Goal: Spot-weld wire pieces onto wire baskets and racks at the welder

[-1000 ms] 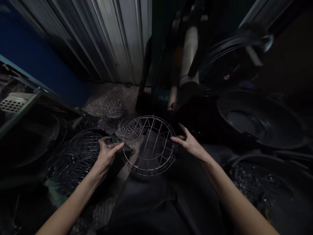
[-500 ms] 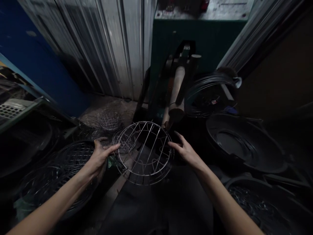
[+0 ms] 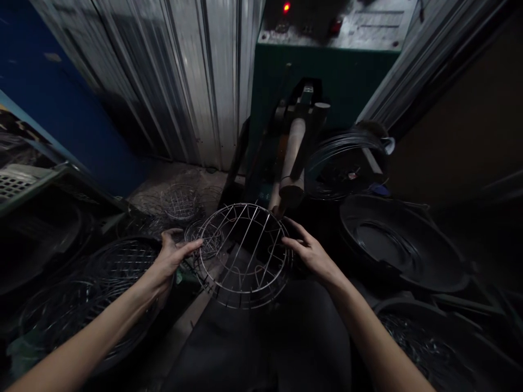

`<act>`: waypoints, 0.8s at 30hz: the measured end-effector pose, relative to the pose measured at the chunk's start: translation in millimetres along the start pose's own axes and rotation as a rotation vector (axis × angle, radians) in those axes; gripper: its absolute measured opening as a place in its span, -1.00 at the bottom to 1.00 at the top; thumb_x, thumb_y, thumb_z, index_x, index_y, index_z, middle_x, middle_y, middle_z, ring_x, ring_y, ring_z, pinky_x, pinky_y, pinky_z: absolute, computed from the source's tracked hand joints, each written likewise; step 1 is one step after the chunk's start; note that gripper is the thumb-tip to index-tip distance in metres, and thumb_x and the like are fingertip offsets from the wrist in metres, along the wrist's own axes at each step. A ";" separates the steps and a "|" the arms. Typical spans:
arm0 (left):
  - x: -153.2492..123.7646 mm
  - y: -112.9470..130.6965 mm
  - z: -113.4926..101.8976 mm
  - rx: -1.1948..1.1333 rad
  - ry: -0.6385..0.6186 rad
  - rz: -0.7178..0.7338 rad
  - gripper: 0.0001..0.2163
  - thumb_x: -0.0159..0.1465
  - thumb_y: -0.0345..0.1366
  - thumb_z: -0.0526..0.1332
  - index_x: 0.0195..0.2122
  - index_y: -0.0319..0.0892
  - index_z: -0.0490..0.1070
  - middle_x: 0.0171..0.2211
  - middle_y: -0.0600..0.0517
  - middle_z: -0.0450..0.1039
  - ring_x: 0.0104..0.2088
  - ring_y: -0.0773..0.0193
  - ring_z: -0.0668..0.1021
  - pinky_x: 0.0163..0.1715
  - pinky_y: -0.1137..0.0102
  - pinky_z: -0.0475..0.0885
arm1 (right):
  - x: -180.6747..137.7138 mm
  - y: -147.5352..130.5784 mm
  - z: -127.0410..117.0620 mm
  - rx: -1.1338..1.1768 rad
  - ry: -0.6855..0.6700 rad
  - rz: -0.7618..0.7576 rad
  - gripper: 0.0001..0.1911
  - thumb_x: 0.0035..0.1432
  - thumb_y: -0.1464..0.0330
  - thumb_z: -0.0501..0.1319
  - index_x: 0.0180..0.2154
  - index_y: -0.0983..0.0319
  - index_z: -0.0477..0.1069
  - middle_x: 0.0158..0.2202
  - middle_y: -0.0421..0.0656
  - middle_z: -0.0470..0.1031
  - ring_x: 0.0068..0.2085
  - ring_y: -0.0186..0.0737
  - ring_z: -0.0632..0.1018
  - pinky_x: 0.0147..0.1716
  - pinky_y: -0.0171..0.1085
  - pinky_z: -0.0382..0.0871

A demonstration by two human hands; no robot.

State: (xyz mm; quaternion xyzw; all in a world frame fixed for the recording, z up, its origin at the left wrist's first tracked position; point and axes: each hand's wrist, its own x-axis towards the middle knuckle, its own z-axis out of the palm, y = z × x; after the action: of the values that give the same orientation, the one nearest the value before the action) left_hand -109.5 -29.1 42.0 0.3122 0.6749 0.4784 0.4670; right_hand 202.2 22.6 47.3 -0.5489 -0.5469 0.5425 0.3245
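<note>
Between my hands is a round wire rack (image 3: 244, 256) with parallel bars across its top ring, a second ring below and wavy wire between them. My left hand (image 3: 174, 256) grips its left rim, thumb on top. On the opposite rim, my right hand (image 3: 308, 249) holds with thumb and fingers. The rack is just in front of the lower electrode (image 3: 276, 202) of what looks like a spot welder, beneath a thick cylindrical arm (image 3: 292, 163). The fingers under the rim are partly hidden.
The green machine body (image 3: 318, 65) has a lit red lamp (image 3: 286, 7). Wire racks (image 3: 126, 256) fill a tub at left; more wire pieces (image 3: 180, 201) lie on the floor. At right are a coil of wire (image 3: 347, 147), a black basin (image 3: 441, 239) and a tub of small wire parts (image 3: 425, 343).
A red lamp on the machine panel is now lit. The view has shifted slightly; both hands keep hold of the rack, which stays nearly in the same place by the machine.
</note>
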 end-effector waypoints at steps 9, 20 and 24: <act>10.2 -3.3 5.5 -0.008 -0.008 -0.022 -0.30 -0.13 -0.11 0.43 -0.06 -0.10 0.05 -0.44 0.16 0.42 -0.44 0.30 0.56 -0.31 0.38 0.40 | 5.5 0.4 -1.2 -0.051 0.032 0.015 -0.30 0.01 0.10 0.26 0.19 0.03 0.19 -0.32 -0.22 0.53 -0.27 -0.15 0.54 -0.19 -0.14 0.40; 17.1 -5.4 8.9 -0.003 -0.062 0.024 -0.29 -0.06 -0.09 0.40 0.00 -0.12 0.00 -0.43 0.14 0.47 -0.42 0.31 0.57 -0.23 0.36 0.40 | 7.4 -5.3 3.9 0.009 0.051 0.027 -0.30 -0.02 0.14 0.27 0.17 0.09 0.20 -0.15 -0.15 0.52 -0.18 -0.14 0.53 -0.15 -0.18 0.40; 22.2 -6.1 9.2 0.007 -0.065 0.029 -0.29 -0.07 -0.09 0.40 -0.02 -0.11 -0.01 -0.44 0.14 0.47 -0.44 0.29 0.58 -0.20 0.31 0.41 | 9.0 -5.5 4.1 -0.003 0.051 0.008 -0.31 -0.02 0.14 0.27 0.16 0.11 0.22 -0.08 -0.13 0.50 -0.15 -0.14 0.53 -0.14 -0.20 0.40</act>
State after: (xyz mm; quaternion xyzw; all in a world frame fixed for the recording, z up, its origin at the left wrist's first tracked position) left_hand -109.0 -8.7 28.0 0.3391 0.6562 0.4726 0.4806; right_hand 195.2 31.2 49.5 -0.5654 -0.5368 0.5288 0.3354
